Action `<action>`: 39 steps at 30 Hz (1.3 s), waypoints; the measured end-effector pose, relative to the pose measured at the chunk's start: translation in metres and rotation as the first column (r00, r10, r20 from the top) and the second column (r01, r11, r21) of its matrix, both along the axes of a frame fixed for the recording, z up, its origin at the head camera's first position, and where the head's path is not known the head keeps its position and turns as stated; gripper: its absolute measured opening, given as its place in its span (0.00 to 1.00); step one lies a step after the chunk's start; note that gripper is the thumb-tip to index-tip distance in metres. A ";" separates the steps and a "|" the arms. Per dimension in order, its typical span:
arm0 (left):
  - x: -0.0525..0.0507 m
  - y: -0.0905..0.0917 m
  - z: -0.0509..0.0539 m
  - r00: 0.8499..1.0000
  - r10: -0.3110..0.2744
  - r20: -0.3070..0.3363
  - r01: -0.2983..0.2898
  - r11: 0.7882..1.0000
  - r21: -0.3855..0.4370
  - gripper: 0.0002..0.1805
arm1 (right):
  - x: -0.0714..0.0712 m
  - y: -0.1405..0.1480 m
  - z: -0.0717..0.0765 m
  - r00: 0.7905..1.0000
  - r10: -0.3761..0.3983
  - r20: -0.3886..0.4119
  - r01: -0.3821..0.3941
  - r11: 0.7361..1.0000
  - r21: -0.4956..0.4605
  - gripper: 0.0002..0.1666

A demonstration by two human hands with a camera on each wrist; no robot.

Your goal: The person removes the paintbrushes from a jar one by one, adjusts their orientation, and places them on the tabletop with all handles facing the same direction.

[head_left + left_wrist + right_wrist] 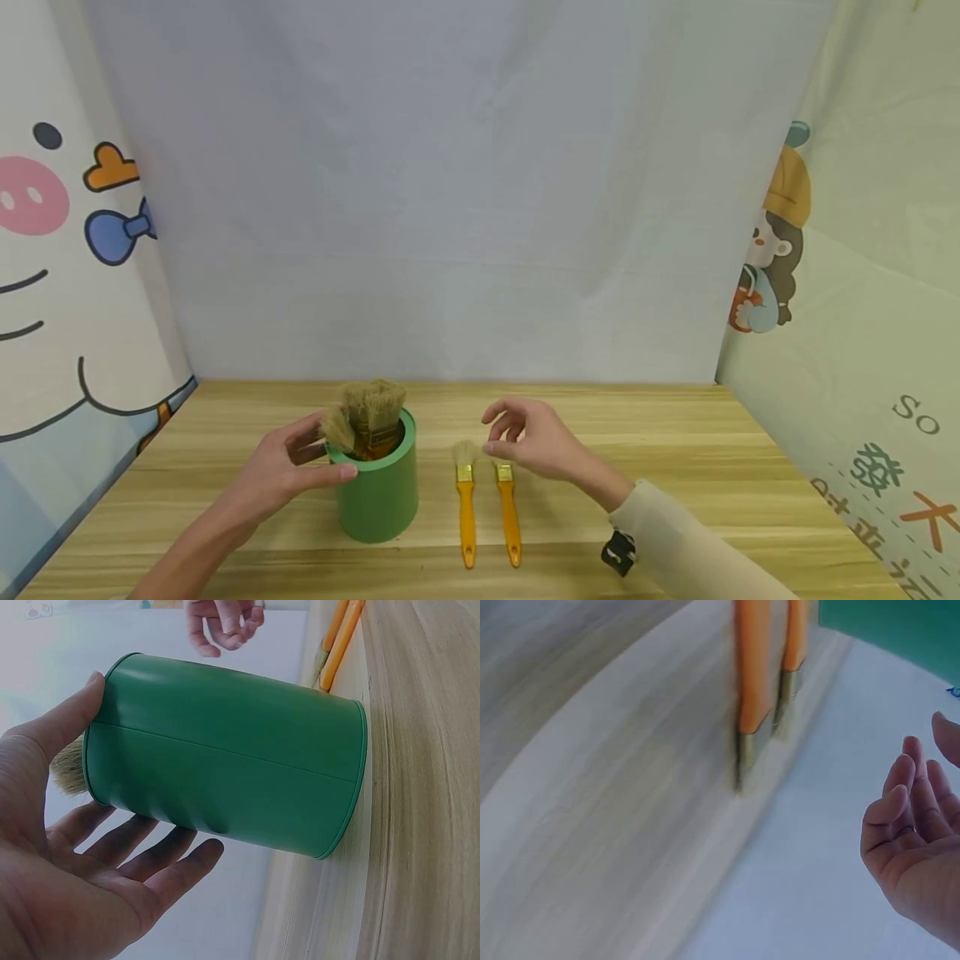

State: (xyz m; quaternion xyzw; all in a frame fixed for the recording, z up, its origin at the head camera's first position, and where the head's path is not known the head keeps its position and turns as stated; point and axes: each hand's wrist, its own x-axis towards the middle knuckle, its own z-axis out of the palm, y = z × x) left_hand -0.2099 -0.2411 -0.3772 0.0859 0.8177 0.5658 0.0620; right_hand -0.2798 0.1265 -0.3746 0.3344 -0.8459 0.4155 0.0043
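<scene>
Wood-grain surface (660,454) holds a green can (377,504), left of two loose brushes (467,510); a bump from the left grip (281,477), cupped beside it with thumb and fingers apart, could topple it. Upright, its long axis vertical, it opens upward; the brushes point bristles-first toward the backdrop (450,208). Right grip (536,442), loosely curled, holds nothing.

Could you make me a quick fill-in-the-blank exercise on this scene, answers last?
The tin is coloured ____.
Outside it, ____ brushes lie on the table.
The bristles sticking out of the tin point ____.
The grip nearest the tin is the person's ____ one.

Missing words: green; two; upward; left.
</scene>
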 end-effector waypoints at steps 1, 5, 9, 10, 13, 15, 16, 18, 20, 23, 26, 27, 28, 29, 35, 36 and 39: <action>0.000 0.000 0.000 1.000 -0.001 0.004 0.001 1.000 0.002 0.55 | 0.002 -0.003 0.002 1.000 0.005 -0.003 -0.005 1.000 -0.006 0.13; 0.000 0.000 0.000 1.000 -0.001 0.009 0.001 1.000 0.004 0.55 | 0.008 -0.016 0.010 1.000 0.021 -0.021 -0.021 1.000 -0.021 0.14; 0.000 0.000 -0.001 1.000 0.002 0.006 -0.002 1.000 0.013 0.55 | 0.013 -0.028 0.018 0.998 0.031 -0.052 -0.033 0.998 -0.047 0.14; 0.001 0.000 -0.001 1.000 0.004 0.006 -0.004 1.000 0.018 0.55 | 0.013 -0.032 0.019 0.998 0.033 -0.059 -0.036 0.998 -0.055 0.14; 0.002 0.000 -0.002 1.000 0.006 0.006 -0.006 0.999 0.032 0.54 | 0.015 -0.042 0.023 0.996 0.040 -0.085 -0.047 0.996 -0.078 0.15; 0.002 -0.001 -0.002 1.000 0.004 0.012 -0.004 0.999 0.034 0.54 | 0.016 -0.049 0.025 0.994 0.045 -0.098 -0.054 0.995 -0.089 0.15; 0.001 -0.001 -0.002 1.000 0.003 0.014 -0.003 0.999 0.032 0.54 | 0.016 -0.052 0.026 0.993 0.050 -0.102 -0.060 0.994 -0.094 0.16; 0.001 -0.001 -0.001 1.000 0.002 0.021 -0.003 1.000 0.028 0.55 | 0.016 -0.058 0.027 0.992 0.061 -0.110 -0.072 0.992 -0.104 0.16; 0.001 -0.001 -0.001 1.000 0.001 0.026 -0.002 1.000 0.029 0.55 | 0.016 -0.064 0.028 0.991 0.072 -0.115 -0.085 0.990 -0.110 0.17; 0.001 0.001 0.000 1.000 0.001 0.021 -0.002 0.999 0.038 0.54 | 0.015 -0.071 0.029 0.988 0.089 -0.129 -0.103 0.988 -0.111 0.18; 0.001 0.002 -0.001 1.000 -0.005 0.009 0.005 0.998 0.055 0.53 | 0.014 -0.078 0.030 0.985 0.098 -0.141 -0.114 0.988 -0.108 0.19; 0.001 0.002 -0.001 1.000 -0.008 0.007 0.008 0.998 0.058 0.53 | 0.014 -0.080 0.031 0.984 0.100 -0.148 -0.116 0.988 -0.104 0.19; 0.001 0.002 -0.001 1.000 -0.011 0.005 0.011 0.998 0.061 0.52 | 0.014 -0.082 0.031 0.983 0.101 -0.155 -0.118 0.988 -0.103 0.19; 0.001 0.002 -0.001 1.000 -0.014 0.001 0.014 0.998 0.063 0.52 | 0.014 -0.084 0.031 0.981 0.101 -0.165 -0.118 0.988 -0.097 0.19; 0.000 0.003 0.000 1.000 -0.017 0.002 0.017 0.998 0.061 0.51 | 0.013 -0.091 0.030 0.972 0.119 -0.204 -0.131 0.990 -0.049 0.21; 0.000 0.003 0.000 1.000 -0.017 0.004 0.016 0.998 0.062 0.51 | 0.013 -0.092 0.030 0.972 0.122 -0.203 -0.133 0.990 -0.045 0.22; 0.000 0.002 -0.001 1.000 -0.021 0.001 0.021 0.998 0.063 0.51 | 0.013 -0.096 0.028 0.974 0.119 -0.195 -0.129 0.991 -0.039 0.23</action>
